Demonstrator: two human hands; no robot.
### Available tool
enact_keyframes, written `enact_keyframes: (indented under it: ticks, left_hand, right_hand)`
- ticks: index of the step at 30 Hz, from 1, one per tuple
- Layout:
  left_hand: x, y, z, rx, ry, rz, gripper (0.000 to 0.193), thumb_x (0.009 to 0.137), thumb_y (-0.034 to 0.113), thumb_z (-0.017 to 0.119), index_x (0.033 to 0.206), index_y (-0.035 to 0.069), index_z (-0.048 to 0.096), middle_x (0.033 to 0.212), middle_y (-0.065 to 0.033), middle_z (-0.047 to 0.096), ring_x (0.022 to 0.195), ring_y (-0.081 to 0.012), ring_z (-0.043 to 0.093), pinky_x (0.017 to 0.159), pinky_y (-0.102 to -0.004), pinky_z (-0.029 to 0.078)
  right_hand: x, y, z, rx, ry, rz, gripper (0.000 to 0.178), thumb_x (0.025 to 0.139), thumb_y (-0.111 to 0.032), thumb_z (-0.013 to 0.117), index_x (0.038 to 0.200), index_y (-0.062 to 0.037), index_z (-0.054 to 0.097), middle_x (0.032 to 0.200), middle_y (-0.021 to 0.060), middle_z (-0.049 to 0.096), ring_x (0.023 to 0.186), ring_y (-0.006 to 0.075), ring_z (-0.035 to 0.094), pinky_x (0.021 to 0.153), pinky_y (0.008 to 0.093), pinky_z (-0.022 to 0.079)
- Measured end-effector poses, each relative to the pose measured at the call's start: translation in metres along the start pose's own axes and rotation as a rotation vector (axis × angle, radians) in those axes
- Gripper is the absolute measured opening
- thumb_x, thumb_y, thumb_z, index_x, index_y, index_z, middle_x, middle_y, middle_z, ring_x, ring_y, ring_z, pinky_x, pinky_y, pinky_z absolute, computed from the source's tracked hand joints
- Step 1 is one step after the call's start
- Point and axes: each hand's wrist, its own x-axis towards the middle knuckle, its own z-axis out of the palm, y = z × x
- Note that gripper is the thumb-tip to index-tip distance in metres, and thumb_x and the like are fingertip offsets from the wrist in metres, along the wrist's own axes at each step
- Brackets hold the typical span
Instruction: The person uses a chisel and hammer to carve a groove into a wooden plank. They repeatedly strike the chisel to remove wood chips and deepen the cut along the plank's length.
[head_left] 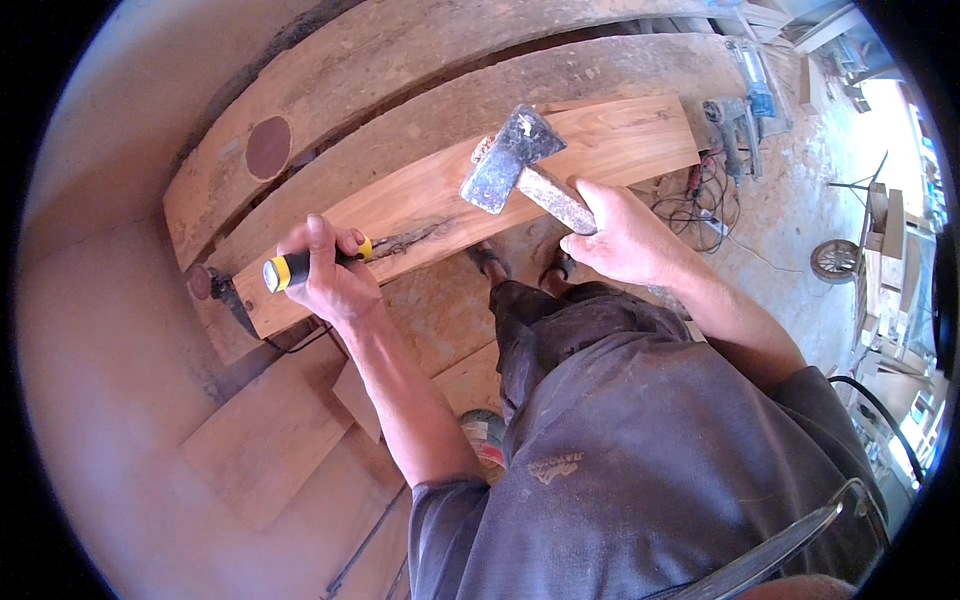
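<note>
My left hand (335,275) is wrapped round the yellow-and-black handle of a chisel (285,270), held low over a wooden board (620,145). The chisel points along a dark, rough crack (420,238) in the board's face; whether its tip touches the wood I cannot tell. In my right hand (625,235) is a hatchet (510,160) with a short, worn wooden handle and a grey, scuffed metal head. That head is raised above the middle of the board, apart from the chisel.
Thick dusty planks (480,95) lie behind the board, with a round brown sanding disc (268,148) on them. A corded tool (230,300) sits at the board's left end. Right of it are a power tool (735,130), tangled cables (700,200) and a wheel (835,260). Boards (265,430) lean lower left.
</note>
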Motion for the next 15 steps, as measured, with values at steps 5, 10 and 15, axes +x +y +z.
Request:
enact_keyframes:
  ticks: [5, 10, 15]
  left_hand:
    - [-0.001, -0.006, -0.003, 0.057, 0.023, 0.014, 0.02, 0.094, 0.005, 0.072, 0.08, 0.005, 0.056, 0.067, -0.006, 0.055, 0.053, -0.0143, 0.05, 0.053, -0.0327, 0.049]
    - [-0.014, -0.009, 0.006, 0.108, -0.126, 0.057, 0.018, 0.095, 0.007, 0.07, 0.082, 0.006, 0.057, 0.067, -0.005, 0.053, 0.057, -0.0147, 0.05, 0.054, -0.0321, 0.045]
    - [-0.035, 0.006, 0.04, 0.494, -0.355, -0.079, 0.023, 0.091, 0.019, 0.078, 0.082, 0.005, 0.063, 0.071, -0.0019, 0.059, 0.067, -0.0124, 0.055, 0.062, -0.0286, 0.043]
  right_hand:
    - [-0.005, -0.007, -0.001, 0.016, -0.015, 0.063, 0.023, 0.081, -0.008, 0.064, 0.097, 0.0061, 0.054, 0.082, 0.0284, 0.064, 0.083, 0.0443, 0.068, 0.071, 0.0486, 0.05]
    - [-0.007, -0.005, 0.002, -0.001, 0.0, 0.023, 0.025, 0.083, -0.009, 0.067, 0.098, 0.0054, 0.053, 0.081, 0.0267, 0.063, 0.08, 0.0391, 0.068, 0.07, 0.046, 0.05]
    - [-0.005, -0.014, -0.001, 0.012, 0.008, -0.033, 0.03, 0.085, -0.011, 0.072, 0.101, 0.005, 0.053, 0.085, 0.024, 0.061, 0.082, 0.0326, 0.067, 0.072, 0.0415, 0.051]
